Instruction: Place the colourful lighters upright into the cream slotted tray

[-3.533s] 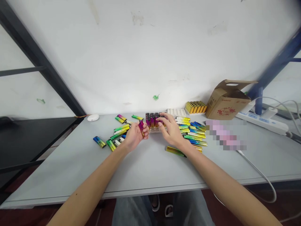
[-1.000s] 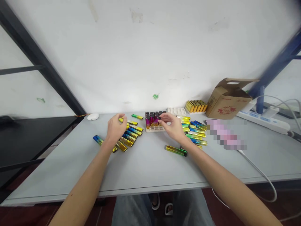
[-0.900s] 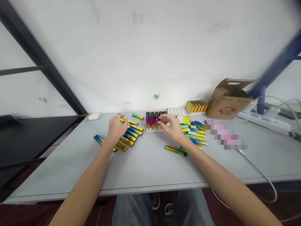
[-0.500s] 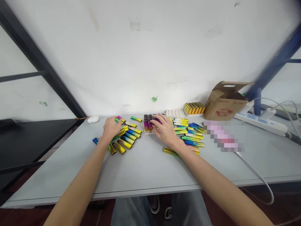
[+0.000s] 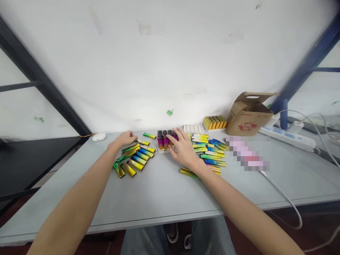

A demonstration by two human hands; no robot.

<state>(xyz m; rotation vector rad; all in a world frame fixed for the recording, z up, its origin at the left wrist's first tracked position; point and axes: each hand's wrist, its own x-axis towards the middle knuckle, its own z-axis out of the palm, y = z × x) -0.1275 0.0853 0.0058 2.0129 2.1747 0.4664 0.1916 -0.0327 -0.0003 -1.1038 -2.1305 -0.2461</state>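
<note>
My left hand (image 5: 124,139) is at the back left of the table, its fingers closed on a purple-ended lighter (image 5: 132,134) that is mostly hidden. Below it lie several shiny lighters (image 5: 136,164) in yellow, green and blue, fanned out on their sides. My right hand (image 5: 183,148) reaches over a white tray (image 5: 162,151), fingers apart, its fingertips touching or just beside the upright purple-and-orange lighters (image 5: 165,141) with black tops. The hand covers the tray's right side. More lighters (image 5: 215,157) lie loose to its right.
Behind stands a white tray with holes (image 5: 193,129), then a tray of upright yellow lighters (image 5: 215,123). An open cardboard box (image 5: 245,122), a power strip (image 5: 289,138) and a blurred pink item (image 5: 247,152) with a white cable (image 5: 281,193) are right. A white case (image 5: 99,137) sits far left.
My left hand has moved back from the loose pile and now holds the purple-ended lighter. The right hand stays over the tray. The view has shifted slightly.
</note>
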